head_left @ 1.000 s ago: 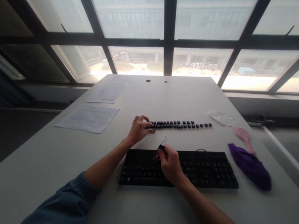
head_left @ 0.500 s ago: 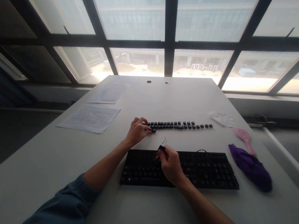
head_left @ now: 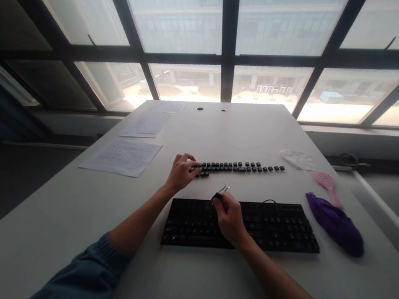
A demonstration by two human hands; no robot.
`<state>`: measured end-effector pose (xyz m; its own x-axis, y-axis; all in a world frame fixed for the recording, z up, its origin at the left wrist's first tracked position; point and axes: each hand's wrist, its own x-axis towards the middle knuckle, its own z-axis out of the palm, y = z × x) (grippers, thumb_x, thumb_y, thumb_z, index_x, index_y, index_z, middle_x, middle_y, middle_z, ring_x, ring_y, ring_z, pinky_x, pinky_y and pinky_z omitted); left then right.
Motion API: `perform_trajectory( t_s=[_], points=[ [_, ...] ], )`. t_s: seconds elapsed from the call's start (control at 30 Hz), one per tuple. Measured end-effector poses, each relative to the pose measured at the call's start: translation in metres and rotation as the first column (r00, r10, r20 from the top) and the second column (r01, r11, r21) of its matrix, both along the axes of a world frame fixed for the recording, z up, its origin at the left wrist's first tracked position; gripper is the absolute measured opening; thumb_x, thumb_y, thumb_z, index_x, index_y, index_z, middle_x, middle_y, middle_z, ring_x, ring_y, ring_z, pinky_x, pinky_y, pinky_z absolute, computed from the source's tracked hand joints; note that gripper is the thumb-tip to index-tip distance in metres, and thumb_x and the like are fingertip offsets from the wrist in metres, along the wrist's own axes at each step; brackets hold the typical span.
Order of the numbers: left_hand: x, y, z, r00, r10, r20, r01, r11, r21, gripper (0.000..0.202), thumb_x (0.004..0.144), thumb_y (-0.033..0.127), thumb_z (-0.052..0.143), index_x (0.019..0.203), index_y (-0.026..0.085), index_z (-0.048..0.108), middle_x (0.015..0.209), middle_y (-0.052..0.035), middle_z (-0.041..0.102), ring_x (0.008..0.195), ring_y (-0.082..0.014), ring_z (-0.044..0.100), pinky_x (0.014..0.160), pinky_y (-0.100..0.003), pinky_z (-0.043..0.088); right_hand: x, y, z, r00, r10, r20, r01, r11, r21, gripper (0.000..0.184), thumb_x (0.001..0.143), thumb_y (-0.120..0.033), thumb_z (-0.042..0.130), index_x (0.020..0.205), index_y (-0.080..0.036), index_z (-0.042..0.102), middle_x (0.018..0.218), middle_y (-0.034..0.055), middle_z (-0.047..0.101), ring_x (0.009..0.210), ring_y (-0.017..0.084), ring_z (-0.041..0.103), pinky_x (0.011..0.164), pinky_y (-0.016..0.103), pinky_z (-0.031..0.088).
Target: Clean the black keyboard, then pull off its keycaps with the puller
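Note:
My left hand (head_left: 181,171) is at the left end of rows of small black keycaps (head_left: 230,167) on the white table. Its thumb and index finger close around a keycap there, mostly hidden by the fingers. Above the black keyboard (head_left: 270,227), my right hand (head_left: 229,218) grips a keycap puller (head_left: 218,196). The puller's dark handle is pinched between thumb and fingers, and its thin wire loops point up and away from me. The hand covers part of the keyboard's upper middle, where details are too dark to make out.
Printed paper sheets (head_left: 121,157) lie on the left of the table (head_left: 71,230). To the right are a clear plastic bag (head_left: 298,159), a pink hairbrush (head_left: 324,180) and a purple cloth pouch (head_left: 336,227). Windows (head_left: 183,82) stand beyond the far edge.
My left fingers have shifted slightly from the nearest short row of keycaps up to the row behind it. The puller in my right hand has tilted, its wires leaning more to the right.

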<state>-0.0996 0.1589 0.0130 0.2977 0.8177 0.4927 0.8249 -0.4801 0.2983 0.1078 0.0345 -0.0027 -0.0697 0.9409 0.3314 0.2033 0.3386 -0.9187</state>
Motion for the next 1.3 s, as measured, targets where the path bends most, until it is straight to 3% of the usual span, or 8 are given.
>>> perform_trajectory(
  t_s=[0.17,0.33,0.53,0.7,0.87,1.1,1.3],
  points=[
    [-0.002,-0.022,0.017,0.994,0.044,0.102,-0.05,0.996,0.067,0.016,0.09,0.028,0.062,0.097,0.021,0.075,0.101,-0.0074,0.063,0.098,-0.023,0.051,0.094,-0.039,0.043,-0.001,0.002,-0.004,0.996,-0.019,-0.089,0.021,0.999,0.025,0.02,0.094,-0.028,0.053,0.079,-0.019,0.061,0.076,0.0027,0.06,0.073,0.017,0.055,0.069,0.029,0.043],
    [0.01,-0.074,0.028,0.985,0.001,0.173,-0.008,0.999,0.039,0.017,0.092,0.024,0.058,0.096,0.021,0.074,0.097,-0.0055,0.063,0.096,-0.0213,0.053,0.091,-0.037,0.045,0.001,0.002,0.002,0.985,-0.053,-0.164,0.049,0.998,-0.032,0.022,0.094,-0.033,0.053,0.079,-0.019,0.062,0.072,0.0021,0.061,0.069,0.017,0.057,0.066,0.028,0.044],
    [0.031,-0.128,0.019,0.975,-0.102,0.198,0.133,0.98,-0.151,0.017,0.09,0.019,0.058,0.095,0.024,0.073,0.096,-0.0046,0.064,0.097,-0.0212,0.055,0.09,-0.037,0.046,0.013,-0.002,0.008,0.998,0.026,-0.053,-0.026,1.0,-0.011,0.022,0.093,-0.03,0.054,0.076,-0.019,0.06,0.073,0.0022,0.06,0.071,0.018,0.056,0.067,0.029,0.043],
    [0.035,-0.131,0.004,0.966,-0.099,0.24,0.149,0.969,-0.199,0.015,0.09,0.02,0.058,0.093,0.023,0.073,0.094,-0.0043,0.064,0.096,-0.0209,0.056,0.09,-0.037,0.046,0.018,-0.005,0.004,0.993,0.076,0.091,-0.082,0.994,0.07,0.023,0.093,-0.023,0.054,0.07,-0.019,0.054,0.071,0.0008,0.054,0.07,0.016,0.052,0.067,0.028,0.039],
    [0.034,-0.127,-0.002,0.964,-0.085,0.254,0.142,0.966,-0.216,0.015,0.09,0.021,0.058,0.091,0.023,0.072,0.093,-0.0042,0.065,0.095,-0.021,0.057,0.089,-0.037,0.046,0.015,-0.005,0.006,0.972,0.172,0.161,-0.192,0.974,0.119,0.018,0.094,-0.018,0.051,0.077,-0.02,0.056,0.084,0.0025,0.055,0.076,0.016,0.052,0.071,0.028,0.041],
    [0.034,-0.128,-0.003,0.959,-0.095,0.266,0.16,0.958,-0.236,0.014,0.09,0.021,0.058,0.091,0.022,0.071,0.094,-0.0039,0.065,0.095,-0.0203,0.056,0.09,-0.037,0.046,0.013,-0.006,0.003,0.94,0.222,0.258,-0.25,0.965,0.079,0.017,0.093,-0.017,0.053,0.076,-0.02,0.057,0.088,0.0031,0.056,0.078,0.016,0.055,0.074,0.028,0.043],
    [0.035,-0.133,0.006,0.962,-0.186,0.199,0.239,0.928,-0.284,0.028,0.079,0.007,0.054,0.098,0.021,0.069,0.097,-0.0045,0.066,0.095,-0.0208,0.056,0.09,-0.036,0.046,0.015,-0.01,0.002,0.953,0.191,0.237,-0.222,0.968,0.114,0.014,0.093,-0.016,0.052,0.083,-0.021,0.059,0.089,0.0041,0.058,0.081,0.018,0.057,0.076,0.03,0.044]
  ],
)
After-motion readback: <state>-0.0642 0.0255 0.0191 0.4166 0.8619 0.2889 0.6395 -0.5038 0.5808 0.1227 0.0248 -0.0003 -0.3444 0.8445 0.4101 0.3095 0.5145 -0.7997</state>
